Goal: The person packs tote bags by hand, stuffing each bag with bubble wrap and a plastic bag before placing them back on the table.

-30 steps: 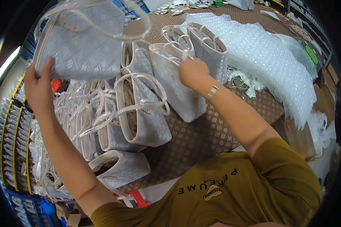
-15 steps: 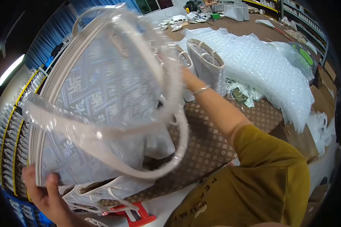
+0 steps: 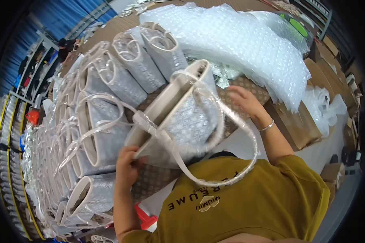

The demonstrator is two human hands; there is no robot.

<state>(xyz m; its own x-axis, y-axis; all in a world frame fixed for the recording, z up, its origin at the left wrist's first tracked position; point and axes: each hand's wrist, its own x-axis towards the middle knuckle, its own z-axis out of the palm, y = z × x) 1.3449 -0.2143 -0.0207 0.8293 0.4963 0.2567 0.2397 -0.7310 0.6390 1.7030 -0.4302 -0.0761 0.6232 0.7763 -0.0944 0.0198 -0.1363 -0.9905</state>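
Note:
A pale grey patterned handbag (image 3: 192, 121) with cream trim lies tilted in front of my chest, its top opening facing up and left. Clear plastic covers its long cream handles (image 3: 180, 160), one of which loops over toward my shirt. My left hand (image 3: 128, 161) grips the bag's near left end, fingers closed on the edge. To the right of the bag, my right hand (image 3: 247, 103) is held apart from it with fingers spread and nothing in them.
Several similar handbags (image 3: 105, 129) stand packed in rows on the left and behind. Bubble wrap (image 3: 231, 44) is heaped on the brown patterned table (image 3: 257, 87). A cardboard box (image 3: 294, 125) and plastic bags (image 3: 324, 111) are on the right. Something red (image 3: 145, 218) sits below the table edge.
The handbag has come down from close before the camera to a lower, tilted position. My right hand has moved out from behind it and is open. The view has turned toward the left-hand rows.

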